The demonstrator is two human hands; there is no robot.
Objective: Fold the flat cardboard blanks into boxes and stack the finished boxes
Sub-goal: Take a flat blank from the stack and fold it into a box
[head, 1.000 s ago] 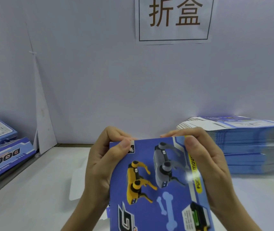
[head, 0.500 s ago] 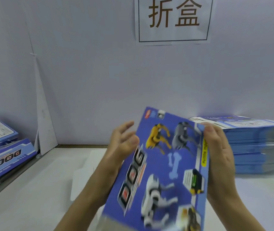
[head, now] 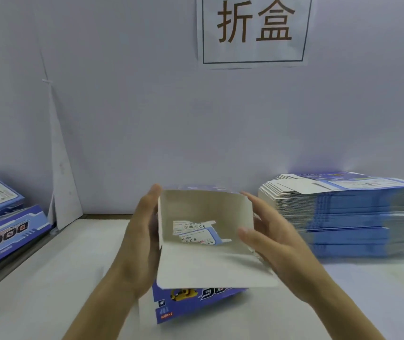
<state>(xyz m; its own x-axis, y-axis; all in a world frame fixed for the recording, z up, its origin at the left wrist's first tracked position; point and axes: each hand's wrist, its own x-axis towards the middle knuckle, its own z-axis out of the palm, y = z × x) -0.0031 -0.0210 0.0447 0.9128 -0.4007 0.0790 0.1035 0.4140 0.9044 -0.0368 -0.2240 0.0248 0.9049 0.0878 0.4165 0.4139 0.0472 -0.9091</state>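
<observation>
Finished boxes (head: 7, 231) lie at the far left of the bench (head: 73, 266). In the near middle, the left hand (head: 144, 231) presses straight fingers on the left wall of a blue toy-dog box (head: 206, 212). It is squared into a tube, with its white inside and loose flap facing us. The right hand (head: 277, 241) lies flat on the right wall. Neither grip is curled. Flat blanks (head: 358, 217) are stacked on the right. The next move is likely tucking the flaps shut.
</observation>
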